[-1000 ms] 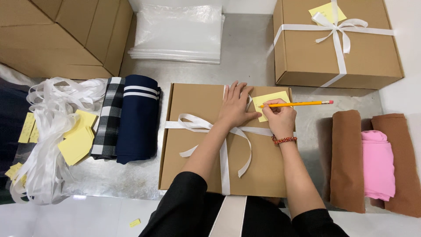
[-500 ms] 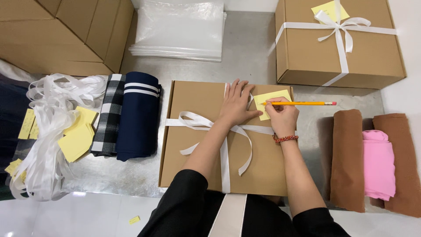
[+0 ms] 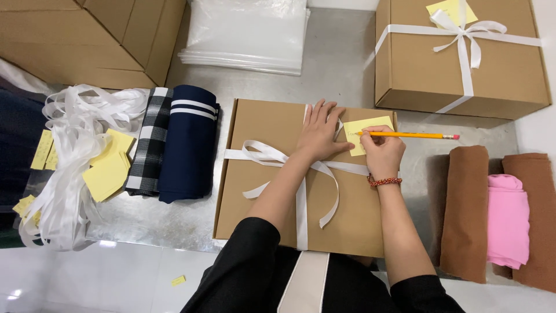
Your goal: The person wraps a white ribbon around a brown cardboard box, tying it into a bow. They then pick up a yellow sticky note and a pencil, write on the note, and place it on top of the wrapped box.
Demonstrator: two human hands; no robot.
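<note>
Sticky note (image 3: 368, 131), yellow and square, is lying on the upper right corner of the flat cardboard box (image 3: 272, 191); the box is being tied with a white ribbon (image 3: 301, 174) knotted in a bow near its middle. The note is being steadied by the left hand (image 3: 319, 132), which is pressed flat with fingers spread, grasping nothing; its fingertips are touching the note's left edge. A yellow pencil (image 3: 405, 135) is being gripped by the right hand (image 3: 382, 152), clenched around the shaft, with the tip resting on the note's left part; faint marks may be present there, though the view is too small to confirm. Compared with the earlier frames, both hands and the pencil are being kept in nearly the same place; writing appears to be in progress, judged from this.

The surface is a grey metal table (image 3: 347, 52); a second, taller box (image 3: 457, 58) with ribbon and note is standing at the upper right. Folded brown and pink cloths (image 3: 498, 214) are lying to the right; folded navy and checked cloths (image 3: 174, 145) to the left, beside loose ribbon and more notes (image 3: 107, 171). Clear plastic bags (image 3: 249, 32) are being stacked at the top.
</note>
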